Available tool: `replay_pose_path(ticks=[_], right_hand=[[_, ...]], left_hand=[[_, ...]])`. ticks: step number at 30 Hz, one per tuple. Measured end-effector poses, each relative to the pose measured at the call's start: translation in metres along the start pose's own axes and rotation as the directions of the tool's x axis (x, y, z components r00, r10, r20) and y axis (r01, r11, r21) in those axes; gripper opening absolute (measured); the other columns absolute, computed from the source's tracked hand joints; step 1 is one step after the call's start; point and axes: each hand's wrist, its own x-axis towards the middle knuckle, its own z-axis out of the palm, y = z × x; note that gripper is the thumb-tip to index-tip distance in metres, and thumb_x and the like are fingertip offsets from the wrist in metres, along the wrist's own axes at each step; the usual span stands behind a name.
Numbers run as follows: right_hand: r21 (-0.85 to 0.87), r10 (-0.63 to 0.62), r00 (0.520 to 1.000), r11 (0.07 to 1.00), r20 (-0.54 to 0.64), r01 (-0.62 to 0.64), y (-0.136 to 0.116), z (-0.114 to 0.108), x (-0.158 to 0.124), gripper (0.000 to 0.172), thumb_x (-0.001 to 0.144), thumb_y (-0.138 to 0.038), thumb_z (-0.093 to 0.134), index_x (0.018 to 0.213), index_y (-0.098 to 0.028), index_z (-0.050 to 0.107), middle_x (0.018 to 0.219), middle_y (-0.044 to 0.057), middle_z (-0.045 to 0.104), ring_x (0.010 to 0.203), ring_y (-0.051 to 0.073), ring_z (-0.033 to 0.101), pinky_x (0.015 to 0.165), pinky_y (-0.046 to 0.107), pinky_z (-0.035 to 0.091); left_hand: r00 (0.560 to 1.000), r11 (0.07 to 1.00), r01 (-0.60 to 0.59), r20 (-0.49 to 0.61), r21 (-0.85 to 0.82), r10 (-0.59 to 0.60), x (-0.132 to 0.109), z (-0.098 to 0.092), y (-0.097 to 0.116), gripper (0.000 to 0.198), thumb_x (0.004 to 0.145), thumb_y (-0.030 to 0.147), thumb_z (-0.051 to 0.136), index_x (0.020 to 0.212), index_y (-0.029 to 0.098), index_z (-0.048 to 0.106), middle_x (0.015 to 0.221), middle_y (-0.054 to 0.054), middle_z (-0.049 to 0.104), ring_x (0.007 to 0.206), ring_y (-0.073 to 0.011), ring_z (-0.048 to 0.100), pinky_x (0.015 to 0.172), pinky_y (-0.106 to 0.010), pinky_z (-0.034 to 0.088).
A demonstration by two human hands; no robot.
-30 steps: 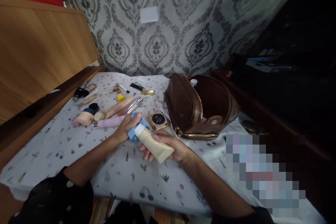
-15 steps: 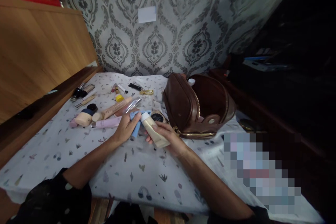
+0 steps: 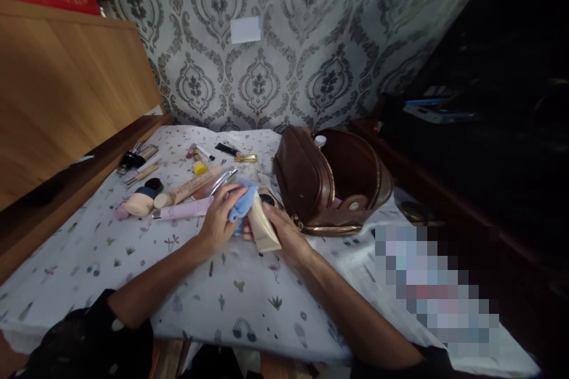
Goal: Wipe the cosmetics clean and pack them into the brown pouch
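My right hand (image 3: 284,237) grips a cream-coloured cosmetic tube (image 3: 263,228), cap end pointing away from me. My left hand (image 3: 220,216) pinches a small blue cloth (image 3: 242,204) and presses it over the tube's cap end. Both hands hover just above the patterned white sheet (image 3: 200,290), close to the left of an open brown leather pouch (image 3: 331,183). A round compact (image 3: 267,196) lies partly hidden behind the tube.
Several cosmetics lie scattered at the back left: a pink tube (image 3: 182,208), a beige tube (image 3: 195,182), a yellow-capped item (image 3: 200,167), a gold item (image 3: 246,158). A wooden headboard (image 3: 66,95) stands at left, patterned wallpaper behind, dark furniture at right.
The tube has turned more upright and moved away from me, toward the pouch. My left hand has brought the blue cloth up over the tube's cap.
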Motion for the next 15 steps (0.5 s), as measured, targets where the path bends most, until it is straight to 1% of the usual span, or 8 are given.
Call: replay_pose_path(ticks=[2,5,7,10,13,15], right_hand=[[0.028,-0.019,0.999,0.999,-0.027,0.020,0.000,0.000,0.000,0.048,0.069,-0.059,0.080,0.095,-0.020,0.069,0.081,0.004,0.073,0.078,0.023,0.070,0.068,0.035,0.059],[0.031,-0.065,0.994,0.997,-0.084,0.067,-0.001,-0.002,0.002,0.047,0.067,-0.057,0.082,0.094,-0.020,0.070,0.086,0.004,0.075,0.088,0.024,0.070,0.074,0.035,0.058],[0.028,-0.100,0.988,0.994,-0.117,0.104,-0.001,-0.004,0.004,0.047,0.066,-0.056,0.083,0.093,-0.020,0.070,0.089,0.004,0.075,0.092,0.025,0.069,0.076,0.035,0.058],[0.058,-0.140,0.981,0.987,-0.137,0.149,-0.001,-0.006,0.006,0.046,0.065,-0.054,0.085,0.094,-0.021,0.070,0.090,0.004,0.075,0.094,0.024,0.068,0.078,0.034,0.057],[0.084,-0.165,0.977,0.981,-0.133,0.177,-0.002,-0.006,0.005,0.044,0.065,-0.051,0.086,0.094,-0.021,0.070,0.088,0.002,0.074,0.088,0.021,0.068,0.075,0.031,0.056],[0.083,-0.171,0.977,0.980,-0.127,0.182,-0.004,-0.005,0.004,0.043,0.067,-0.049,0.085,0.095,-0.021,0.069,0.087,0.001,0.072,0.081,0.018,0.066,0.070,0.027,0.055]], left_hand=[[0.996,0.997,-0.072,0.061,0.023,0.071,-0.003,0.002,0.001,0.050,0.097,0.022,0.044,0.147,0.025,0.042,0.138,-0.013,0.050,0.128,-0.0275,0.050,0.107,-0.047,0.044],[0.977,0.987,-0.163,0.139,0.005,0.161,-0.003,0.002,0.007,0.054,0.099,0.023,0.040,0.153,0.027,0.033,0.145,-0.015,0.043,0.136,-0.0300,0.043,0.112,-0.050,0.039],[0.964,0.979,-0.201,0.174,-0.029,0.203,-0.002,0.000,0.012,0.054,0.100,0.025,0.038,0.154,0.027,0.032,0.146,-0.015,0.043,0.137,-0.0310,0.041,0.113,-0.051,0.038],[0.950,0.970,-0.229,0.200,-0.079,0.240,0.000,-0.002,0.018,0.052,0.101,0.030,0.039,0.153,0.027,0.033,0.140,-0.016,0.048,0.132,-0.0307,0.046,0.109,-0.049,0.043],[0.944,0.964,-0.250,0.197,-0.093,0.264,0.000,-0.004,0.021,0.051,0.101,0.032,0.044,0.150,0.026,0.037,0.132,-0.015,0.053,0.123,-0.0286,0.052,0.101,-0.046,0.049],[0.941,0.963,-0.261,0.203,-0.071,0.270,-0.001,-0.004,0.022,0.054,0.099,0.038,0.050,0.150,0.025,0.037,0.129,-0.015,0.053,0.120,-0.0286,0.054,0.099,-0.045,0.050]])
